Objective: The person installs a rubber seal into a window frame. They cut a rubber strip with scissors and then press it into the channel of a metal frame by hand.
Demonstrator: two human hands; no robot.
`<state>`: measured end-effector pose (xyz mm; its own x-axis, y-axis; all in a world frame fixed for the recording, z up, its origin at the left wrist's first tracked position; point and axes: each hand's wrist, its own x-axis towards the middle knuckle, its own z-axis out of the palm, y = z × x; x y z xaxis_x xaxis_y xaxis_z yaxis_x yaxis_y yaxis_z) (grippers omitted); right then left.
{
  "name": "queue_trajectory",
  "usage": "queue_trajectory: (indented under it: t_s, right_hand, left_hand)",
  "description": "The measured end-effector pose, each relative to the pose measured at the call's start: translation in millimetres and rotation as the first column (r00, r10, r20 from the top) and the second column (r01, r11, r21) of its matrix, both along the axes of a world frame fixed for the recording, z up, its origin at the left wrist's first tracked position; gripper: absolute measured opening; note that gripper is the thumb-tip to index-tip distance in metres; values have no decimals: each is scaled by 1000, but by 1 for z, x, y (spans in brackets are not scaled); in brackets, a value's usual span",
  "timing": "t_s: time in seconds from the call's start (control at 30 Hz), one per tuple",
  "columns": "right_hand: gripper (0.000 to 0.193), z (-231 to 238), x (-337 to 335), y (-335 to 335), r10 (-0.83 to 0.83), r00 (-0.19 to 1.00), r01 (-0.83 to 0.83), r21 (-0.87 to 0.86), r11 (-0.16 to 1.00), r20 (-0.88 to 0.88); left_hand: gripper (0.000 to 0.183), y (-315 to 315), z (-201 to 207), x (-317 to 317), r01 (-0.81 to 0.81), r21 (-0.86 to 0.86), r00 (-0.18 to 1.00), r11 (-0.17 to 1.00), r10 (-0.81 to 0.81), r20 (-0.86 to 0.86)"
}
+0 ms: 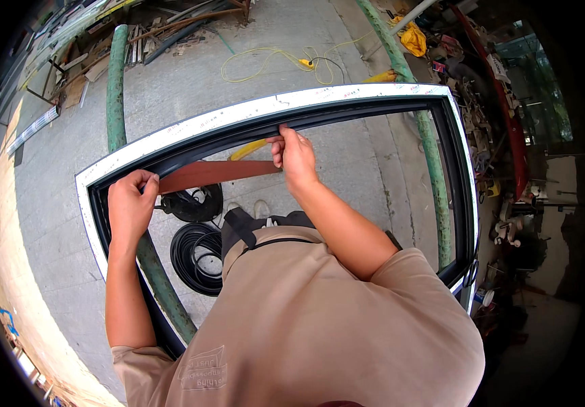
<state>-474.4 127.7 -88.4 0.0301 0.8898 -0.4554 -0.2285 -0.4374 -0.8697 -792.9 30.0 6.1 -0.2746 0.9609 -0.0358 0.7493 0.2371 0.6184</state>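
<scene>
A large window frame (251, 114), its face covered in white film, lies across green pipes in front of me. A black rubber seal (190, 154) runs along the inner edge of its far side. My left hand (129, 203) is at the far left corner, fingers closed on the seal there. Near the middle of the far side, my right hand (298, 159) pinches the same seal between thumb and fingers. Parts of the strip are hidden behind both hands.
Green pipes (116, 95) support the frame. Through the opening, a reddish-brown bar (224, 173) and a coil of black strip (197, 261) show below. A yellow cord (265, 78) lies on the concrete floor. Clutter and tools (509, 227) line the right side.
</scene>
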Motion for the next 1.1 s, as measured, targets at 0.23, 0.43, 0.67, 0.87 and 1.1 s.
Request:
queue_trajectory:
  t_s: [0.23, 0.43, 0.67, 0.87, 1.1]
  right_hand:
    - [44, -3, -6, -2, -19, 1000, 20, 28, 999, -21]
    - [41, 4, -18, -8, 43, 999, -42, -43, 998, 16]
    - [32, 10, -54, -20, 212, 975, -217, -100, 971, -63]
    - [33, 10, -52, -20, 191, 979, -197, -77, 977, -72]
    - [34, 3, -57, -17, 168, 984, -170, -33, 985, -63]
  left_hand:
    - [21, -2, -4, -2, 3, 8, 1000, 1000, -4, 12]
    - [22, 5, -3, 0, 48, -7, 999, 999, -48, -1]
    - [22, 1, -8, -5, 35, 7, 996, 999, -35, -82]
    - [22, 2, -9, -2, 23, 29, 996, 999, -21, -86]
    - [22, 3, -10, -2, 32, 27, 995, 999, -30, -97]
